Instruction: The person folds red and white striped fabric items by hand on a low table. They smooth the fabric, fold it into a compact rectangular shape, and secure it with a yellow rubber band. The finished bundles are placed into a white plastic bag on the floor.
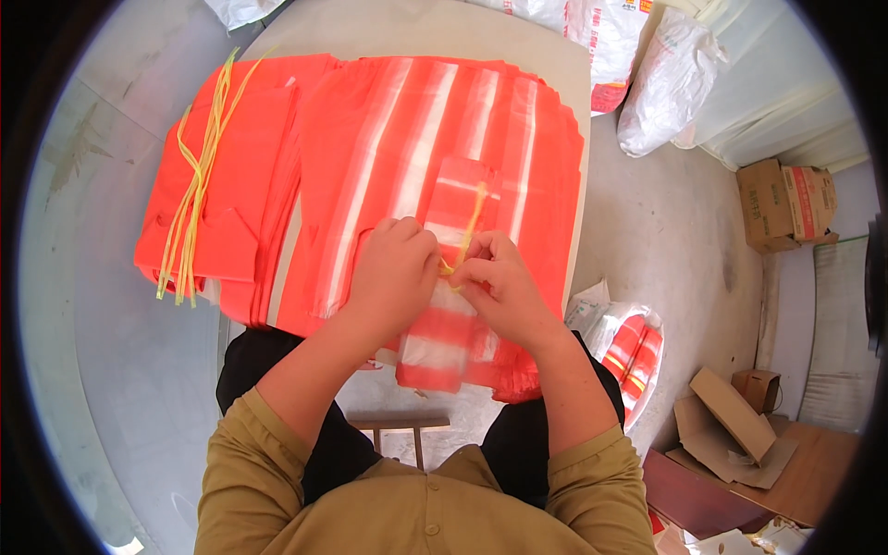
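A narrow folded bundle of red-and-white striped plastic [433, 350] lies on a wide stack of the same striped plastic sheets [375, 139]. Around the middle of this bundle runs a yellow tie string [474, 215], its far end slightly blurred. My left hand [396, 268] is closed at the string's left side, fingertips pinching it. From the right, my right hand [499, 285] pinches the string too, thumb against forefinger. Both hands nearly meet over the bundle, and they hide part of the string. Several loose yellow strings [196, 180] lie across a folded red stack [264, 111] at the left.
Under the stacks is a pale table [388, 32]. On the floor to the right stands a white sack [653, 324] holding tied red-and-white bundles. White sacks [671, 83] lie at the far right, near a cardboard box [786, 203]. An opened carton [731, 430] sits lower right.
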`<state>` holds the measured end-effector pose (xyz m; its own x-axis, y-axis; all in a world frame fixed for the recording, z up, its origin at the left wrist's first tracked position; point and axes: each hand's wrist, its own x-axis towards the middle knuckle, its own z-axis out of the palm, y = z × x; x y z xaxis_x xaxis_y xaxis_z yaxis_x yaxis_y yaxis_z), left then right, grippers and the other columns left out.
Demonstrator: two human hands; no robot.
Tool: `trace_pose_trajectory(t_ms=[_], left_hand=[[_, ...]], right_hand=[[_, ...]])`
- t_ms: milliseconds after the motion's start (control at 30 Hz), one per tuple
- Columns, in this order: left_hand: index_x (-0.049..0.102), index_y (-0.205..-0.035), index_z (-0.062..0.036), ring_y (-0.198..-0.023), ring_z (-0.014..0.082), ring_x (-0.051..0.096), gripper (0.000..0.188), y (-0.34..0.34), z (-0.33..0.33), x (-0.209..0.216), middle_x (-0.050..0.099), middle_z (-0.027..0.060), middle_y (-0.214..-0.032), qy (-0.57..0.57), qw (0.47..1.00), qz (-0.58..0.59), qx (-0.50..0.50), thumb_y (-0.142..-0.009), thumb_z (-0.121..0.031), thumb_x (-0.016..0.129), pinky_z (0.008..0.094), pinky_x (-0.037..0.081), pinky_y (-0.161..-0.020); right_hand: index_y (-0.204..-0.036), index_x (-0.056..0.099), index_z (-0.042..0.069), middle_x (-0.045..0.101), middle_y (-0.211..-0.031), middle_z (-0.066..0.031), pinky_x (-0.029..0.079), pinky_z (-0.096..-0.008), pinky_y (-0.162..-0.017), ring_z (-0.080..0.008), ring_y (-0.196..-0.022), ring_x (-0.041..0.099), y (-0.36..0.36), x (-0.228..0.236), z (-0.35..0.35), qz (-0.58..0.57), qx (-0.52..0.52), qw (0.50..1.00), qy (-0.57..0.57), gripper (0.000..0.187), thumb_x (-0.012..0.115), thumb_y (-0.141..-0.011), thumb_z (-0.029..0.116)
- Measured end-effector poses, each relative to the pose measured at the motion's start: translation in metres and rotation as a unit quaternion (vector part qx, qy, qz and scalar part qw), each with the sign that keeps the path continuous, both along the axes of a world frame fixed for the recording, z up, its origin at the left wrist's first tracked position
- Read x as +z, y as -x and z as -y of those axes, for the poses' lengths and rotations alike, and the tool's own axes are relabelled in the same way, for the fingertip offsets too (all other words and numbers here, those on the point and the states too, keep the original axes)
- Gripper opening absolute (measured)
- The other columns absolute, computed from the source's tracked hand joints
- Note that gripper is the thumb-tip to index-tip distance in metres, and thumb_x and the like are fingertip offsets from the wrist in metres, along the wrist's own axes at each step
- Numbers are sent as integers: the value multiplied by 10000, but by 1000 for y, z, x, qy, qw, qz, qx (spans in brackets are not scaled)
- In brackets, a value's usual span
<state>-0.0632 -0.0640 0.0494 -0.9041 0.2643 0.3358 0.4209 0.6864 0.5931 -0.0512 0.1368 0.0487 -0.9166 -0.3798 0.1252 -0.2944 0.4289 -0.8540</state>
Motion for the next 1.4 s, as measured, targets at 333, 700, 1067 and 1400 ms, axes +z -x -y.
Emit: trace_pose_trajectory(t_ms=[333,700,1067,1400], left_hand=[[629,-1005,-45,-942,340,614,160,6,1,-7,611,125,-972,106,994,2,29,-862,-40,701,436,521,-804],[525,-1282,-31,-953,299,672,424,-19,13,9,561,171,-1193,-21,982,183,28,-908,-67,721,393,559,-846],[524,-1334,-69,-1018,139,636,410,-14,18,9,501,64,-1264,-330,841,424,60,-958,-1,671,277,551,-869],[567,-1342,-38,-1075,206,663,379,-21,15,-20,595,98,-1290,-356,857,372,-2,-1037,-252,634,389,567,-937]], right_hand=[[-1039,696,44,508,-1155,-73,505,-324,-881,-213,-1053,553,-4,5,-19,65,60,996,8,173,702,-886,-37],[-1462,473,17,553,-1409,-227,506,-397,-1061,-363,-1291,586,-6,0,-16,103,-94,990,-31,517,615,-966,51],[-1638,248,24,658,-1069,-110,518,-278,-720,-132,-846,641,2,3,-14,328,-176,914,159,791,664,-967,73],[-1621,291,25,689,-1035,-84,549,-292,-770,-139,-845,647,-4,34,7,247,-154,904,312,679,611,-1024,69]])
